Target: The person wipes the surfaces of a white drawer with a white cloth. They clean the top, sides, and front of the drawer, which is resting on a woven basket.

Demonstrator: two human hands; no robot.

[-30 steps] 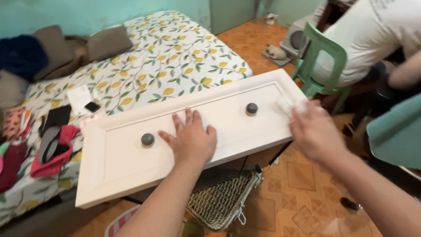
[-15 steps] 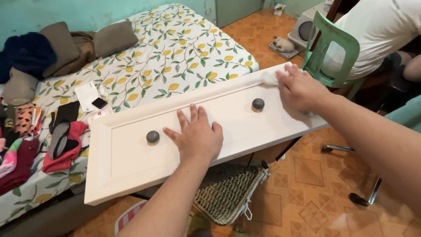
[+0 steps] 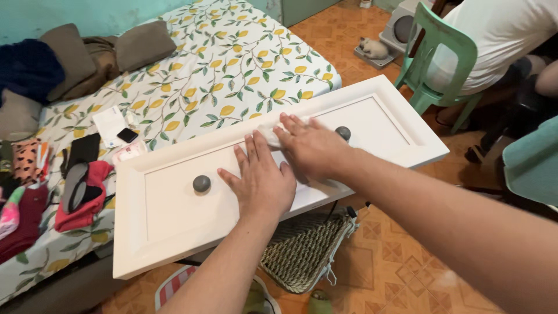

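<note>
Left hand lies spread flat, pinning the white drawer front; right hand presses a soft white cloth. The panel looks stiff, smooth, probably slippery; grip its long edges.

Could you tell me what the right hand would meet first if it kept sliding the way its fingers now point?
Probably the raised upper rim of the white drawer front; the right hand and its white cloth point up-left toward it.

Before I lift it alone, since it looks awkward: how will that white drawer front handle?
The white drawer front looks rigid, so it probably won't flex. It is long and overhangs its support, so it may tip if the left hand lifts. The round knobs could offer grip.
</note>
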